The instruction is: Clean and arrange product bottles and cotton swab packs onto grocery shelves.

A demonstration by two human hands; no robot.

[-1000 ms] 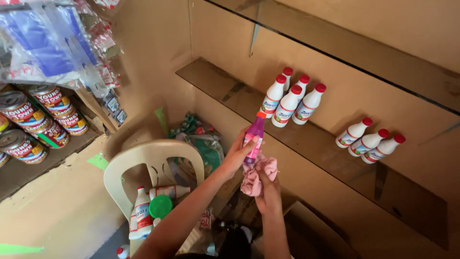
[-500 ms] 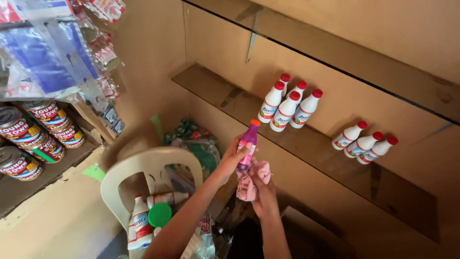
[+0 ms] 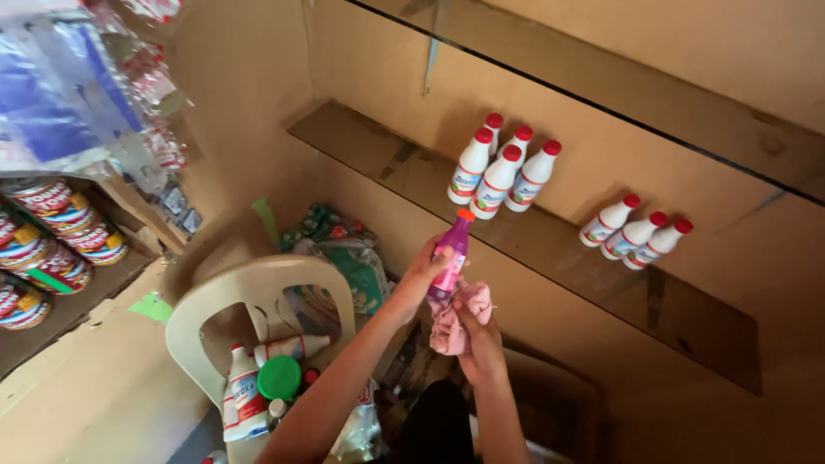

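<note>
My left hand (image 3: 423, 273) grips a small purple bottle (image 3: 453, 251) with an orange cap, held upright in front of the lower shelf. My right hand (image 3: 475, 335) sits just below it and clutches a crumpled pink cloth (image 3: 455, 316) that touches the bottle's base. Both forearms reach up from the bottom of the view. On the brown shelf (image 3: 369, 142) beyond stand several white bottles with red caps (image 3: 498, 172), and three more white bottles (image 3: 636, 230) stand further right.
A cream plastic chair (image 3: 258, 296) at lower left carries white bottles and a green-lidded container (image 3: 279, 376). Packaged goods (image 3: 339, 249) lie behind it. Stacked tins (image 3: 51, 228) fill a left shelf, with hanging plastic packets (image 3: 77, 94) above. A higher shelf (image 3: 619, 82) crosses the top.
The view has shifted slightly, so the shelf bottles sit a little lower and further left. My hands still hold the purple bottle and the cloth together, a touch lower in view.
</note>
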